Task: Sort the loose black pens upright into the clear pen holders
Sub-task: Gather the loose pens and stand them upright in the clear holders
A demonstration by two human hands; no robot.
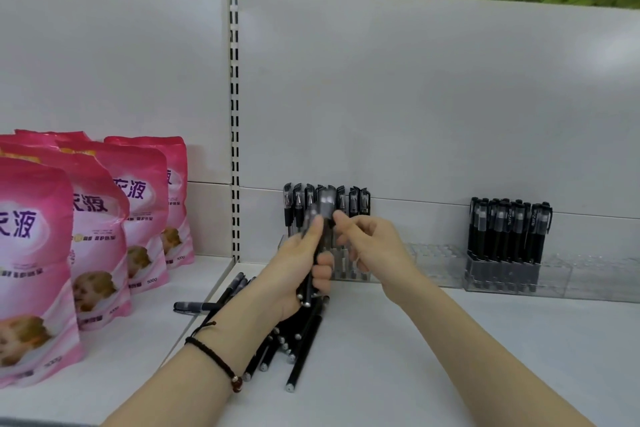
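A person's left hand (294, 274) grips a bundle of black pens (323, 210) upright, caps up, before a clear holder (362, 276). The right hand (367, 243), fingers curled, meets the caps; whether it pinches one is unclear. Loose pens (304, 347) lie on the shelf (433, 357).

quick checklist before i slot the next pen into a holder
1. Grip of the left hand on the pen bundle: ok, fingers curled round it.
2. Bundle caps up: ok, butt ends show below the hand.
3. Pinch of the right hand on one pen: cannot tell, blurred.
4. Free slots: ok, the clear holder section right of the rear pens looks empty.
5. The loose pens cleared off the shelf: not ok, many lie flat.
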